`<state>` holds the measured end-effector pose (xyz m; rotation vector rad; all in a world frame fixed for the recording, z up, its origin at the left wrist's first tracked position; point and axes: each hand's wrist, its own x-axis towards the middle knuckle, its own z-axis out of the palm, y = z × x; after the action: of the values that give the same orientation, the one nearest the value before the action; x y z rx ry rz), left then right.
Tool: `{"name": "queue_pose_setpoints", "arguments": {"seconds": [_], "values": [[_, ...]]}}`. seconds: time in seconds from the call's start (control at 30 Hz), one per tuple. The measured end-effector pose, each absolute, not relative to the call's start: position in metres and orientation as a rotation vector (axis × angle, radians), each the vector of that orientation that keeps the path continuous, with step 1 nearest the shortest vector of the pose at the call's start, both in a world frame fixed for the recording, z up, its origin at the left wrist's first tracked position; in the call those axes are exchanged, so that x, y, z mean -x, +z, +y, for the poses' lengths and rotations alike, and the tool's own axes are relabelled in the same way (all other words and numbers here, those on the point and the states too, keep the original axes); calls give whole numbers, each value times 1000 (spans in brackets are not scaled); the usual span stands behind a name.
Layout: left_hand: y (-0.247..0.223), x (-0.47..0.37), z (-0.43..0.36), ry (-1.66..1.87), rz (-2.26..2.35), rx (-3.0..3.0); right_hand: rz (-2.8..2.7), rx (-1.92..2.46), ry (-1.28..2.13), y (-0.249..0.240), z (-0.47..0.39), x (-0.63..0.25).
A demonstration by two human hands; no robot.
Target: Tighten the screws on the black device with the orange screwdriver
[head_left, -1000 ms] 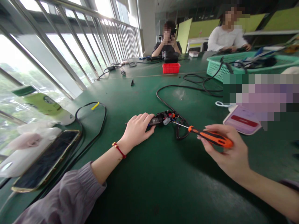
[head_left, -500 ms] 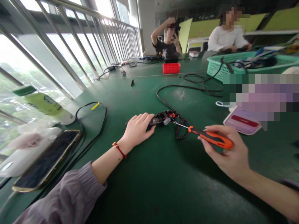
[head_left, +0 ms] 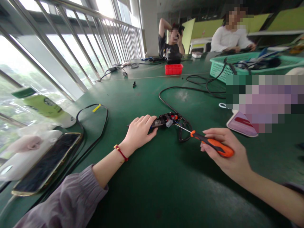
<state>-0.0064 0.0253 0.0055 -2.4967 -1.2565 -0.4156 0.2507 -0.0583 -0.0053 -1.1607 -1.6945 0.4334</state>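
Observation:
My left hand [head_left: 139, 129] is wrapped over the left end of a black electric hand tool [head_left: 162, 121] lying on the green table [head_left: 152, 177]. The tool's right end has open housing, with coloured wires and a grey block showing; its exact kind is unclear. A thin tip sticks out left of my fingers. In my right hand [head_left: 234, 155] is an orange and black screwdriver [head_left: 217, 146], pinched by its handle. Its shaft slants up and left, the tip among the wires at the tool's right end. Whether it touches a screw cannot be made out.
A black cable [head_left: 163, 91] runs from the tool toward a green basket [head_left: 217, 68]. On the left are a phone [head_left: 47, 163], a bottle [head_left: 47, 107] and another cable [head_left: 107, 118]. A red bin [head_left: 174, 69] stands farther back. Two people sit across the table.
The screwdriver handle and my right hand have shifted slightly left and down, while the tip stays at the wires. My left hand keeps its hold. One person opposite has moved an arm.

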Motion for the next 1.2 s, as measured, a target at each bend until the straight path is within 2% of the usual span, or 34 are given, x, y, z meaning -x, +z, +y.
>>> {"name": "queue_pose_setpoints", "arguments": {"seconds": [0.27, 0.57, 1.2], "values": [[5, 6, 25, -411, -1270, 2496, -1674, 1210, 466, -1, -59, -250], [5, 6, 26, -409, -1263, 2496, -1685, 1228, 290, -2, -62, -253], [5, 6, 25, -416, -1266, 2495, -1738, 1242, 284, -1, -60, -252]]}}
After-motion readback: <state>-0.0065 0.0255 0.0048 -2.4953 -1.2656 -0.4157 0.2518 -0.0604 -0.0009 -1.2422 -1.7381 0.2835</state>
